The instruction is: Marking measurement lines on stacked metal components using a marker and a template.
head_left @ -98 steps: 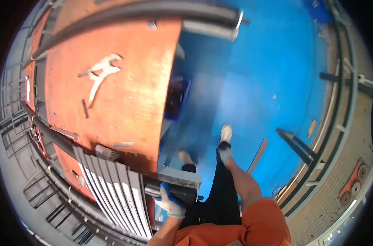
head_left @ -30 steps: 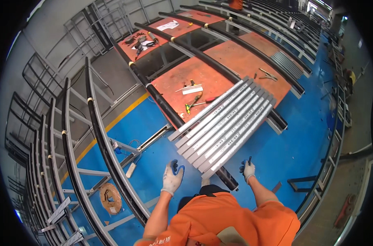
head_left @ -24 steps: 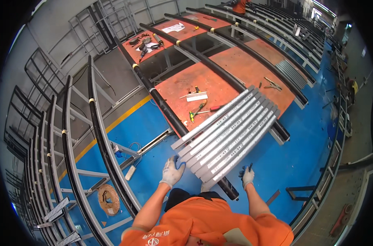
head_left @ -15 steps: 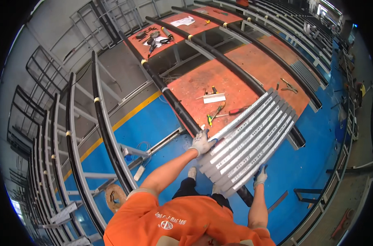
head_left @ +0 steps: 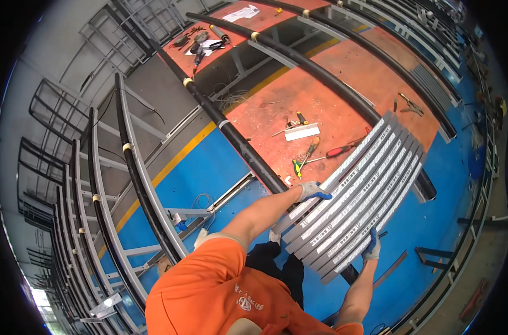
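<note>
A row of long grey metal profiles (head_left: 357,201) with printed white film lies side by side, slanting across the black-padded rails. My left hand (head_left: 312,191), in a pale glove with blue fingers, rests on the left edge of the row, fingers stretched out over the outermost profile. At the opposite edge is my right hand (head_left: 371,247), gloved the same way. Its fingers are closed beside the outer profile, and a thin dark bit sticks out past them; what it is, I cannot make out.
On the orange-red board (head_left: 265,123) lie a red-handled screwdriver (head_left: 340,151), a green-and-yellow tool (head_left: 297,167), a white block (head_left: 302,132) and pliers (head_left: 413,106). A padded rail (head_left: 248,151) runs past my left arm. More racks (head_left: 136,173) stand at left over the blue floor.
My left hand has moved right, from the padded rail by the row's corner onto its left edge. My right hand has shifted slightly right along the other edge. The whole view has turned a little.
</note>
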The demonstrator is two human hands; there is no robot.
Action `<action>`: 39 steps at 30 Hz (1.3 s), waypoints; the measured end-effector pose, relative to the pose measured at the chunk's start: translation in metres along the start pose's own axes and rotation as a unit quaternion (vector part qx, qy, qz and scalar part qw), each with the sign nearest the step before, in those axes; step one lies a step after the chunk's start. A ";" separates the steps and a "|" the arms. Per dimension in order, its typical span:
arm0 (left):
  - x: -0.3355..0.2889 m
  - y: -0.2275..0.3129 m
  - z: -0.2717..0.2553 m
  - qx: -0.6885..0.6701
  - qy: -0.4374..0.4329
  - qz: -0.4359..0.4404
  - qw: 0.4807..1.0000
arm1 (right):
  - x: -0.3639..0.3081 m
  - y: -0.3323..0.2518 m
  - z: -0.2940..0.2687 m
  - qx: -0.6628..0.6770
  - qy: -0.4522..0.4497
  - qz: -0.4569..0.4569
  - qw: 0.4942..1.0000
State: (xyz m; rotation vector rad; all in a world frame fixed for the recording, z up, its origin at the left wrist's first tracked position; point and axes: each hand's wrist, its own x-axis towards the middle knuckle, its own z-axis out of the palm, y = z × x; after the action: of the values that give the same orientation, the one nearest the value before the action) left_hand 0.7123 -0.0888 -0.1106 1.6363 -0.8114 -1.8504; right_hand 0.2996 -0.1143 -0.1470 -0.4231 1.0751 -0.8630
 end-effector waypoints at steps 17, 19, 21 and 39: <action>-0.013 0.029 0.002 -0.066 0.026 -0.066 0.995 | -0.023 -0.008 0.024 0.067 0.016 0.029 0.997; -0.015 0.031 0.000 -0.039 0.042 -0.096 0.994 | -0.023 -0.007 0.027 0.072 0.012 -0.002 0.997; -0.018 0.033 -0.002 -0.039 0.010 -0.100 0.994 | -0.020 -0.003 0.030 0.051 0.036 -0.002 0.998; -0.034 0.043 -0.038 -0.009 0.021 -0.158 0.987 | -0.008 0.009 0.037 0.020 0.024 -0.063 0.998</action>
State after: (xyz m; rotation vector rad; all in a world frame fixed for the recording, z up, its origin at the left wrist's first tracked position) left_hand 0.7542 -0.0962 -0.0595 1.8722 -0.5403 -2.0179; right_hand 0.3344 -0.1058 -0.1320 -0.4425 1.0823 -1.0078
